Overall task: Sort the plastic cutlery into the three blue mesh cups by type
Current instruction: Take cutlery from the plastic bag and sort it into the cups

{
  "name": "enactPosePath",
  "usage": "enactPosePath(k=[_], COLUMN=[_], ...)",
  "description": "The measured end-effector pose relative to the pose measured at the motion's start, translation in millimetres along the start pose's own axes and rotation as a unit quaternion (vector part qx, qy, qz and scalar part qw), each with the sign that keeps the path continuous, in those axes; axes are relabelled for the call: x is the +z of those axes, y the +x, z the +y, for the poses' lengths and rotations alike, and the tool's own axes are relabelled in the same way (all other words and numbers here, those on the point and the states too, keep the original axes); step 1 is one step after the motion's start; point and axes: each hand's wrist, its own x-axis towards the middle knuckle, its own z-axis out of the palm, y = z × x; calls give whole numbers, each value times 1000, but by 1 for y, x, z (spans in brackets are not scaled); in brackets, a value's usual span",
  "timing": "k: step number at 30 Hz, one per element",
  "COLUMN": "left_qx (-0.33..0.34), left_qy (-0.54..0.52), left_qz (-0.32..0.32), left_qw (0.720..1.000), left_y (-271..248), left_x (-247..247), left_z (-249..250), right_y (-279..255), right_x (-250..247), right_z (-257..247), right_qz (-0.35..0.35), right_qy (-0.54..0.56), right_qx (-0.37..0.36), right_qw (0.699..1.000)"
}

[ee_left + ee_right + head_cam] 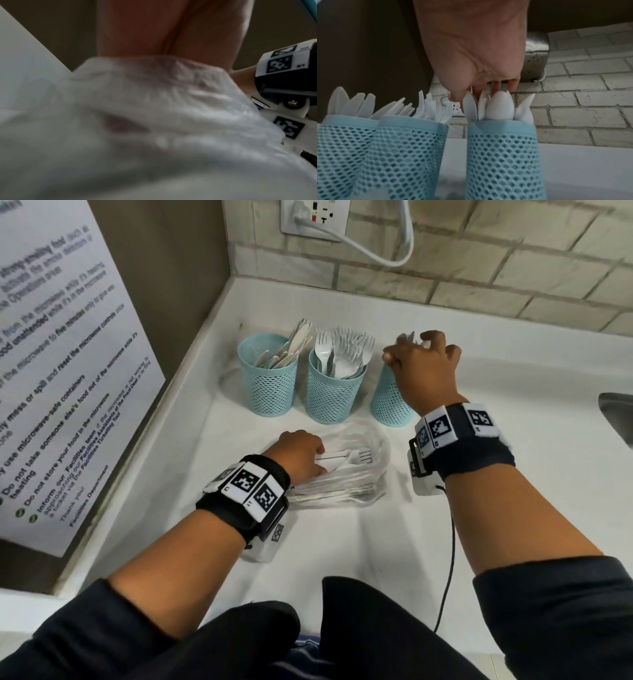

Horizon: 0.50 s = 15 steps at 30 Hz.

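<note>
Three blue mesh cups stand in a row on the white counter (496,508): the left cup (269,385) holds knives, the middle cup (330,395) holds forks, and the right cup (387,405) (503,155) holds spoons (499,106). My right hand (407,347) (481,90) hangs over the right cup, its thumb and fingers pinching round the spoon tops. My left hand (320,460) rests on a clear plastic bag (363,484) (154,108) of white cutlery in front of the cups. It pinches the handle of a white fork (358,457). The left wrist view is blurred by the bag.
A wall with a printed notice (61,354) closes the left side. The brick backsplash carries an outlet with a white cord (376,251). A steel sink (616,412) begins at the right edge. A black cable (448,559) trails from my right wrist.
</note>
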Motion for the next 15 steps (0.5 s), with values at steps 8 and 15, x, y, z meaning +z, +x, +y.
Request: enactPosePath(k=[8,15], left_qx=[-23,0], left_qy=[46,50], left_qz=[-24,5], left_qw=[998,999], left_y=[1,1], left_x=[5,3], left_z=[5,6], right_y=[-15,-51], right_x=[-31,-22], right_z=[-25,-41], right_qz=[69,-338], right_qy=[200,70], right_qx=[-36,-7], right_qw=[977,939])
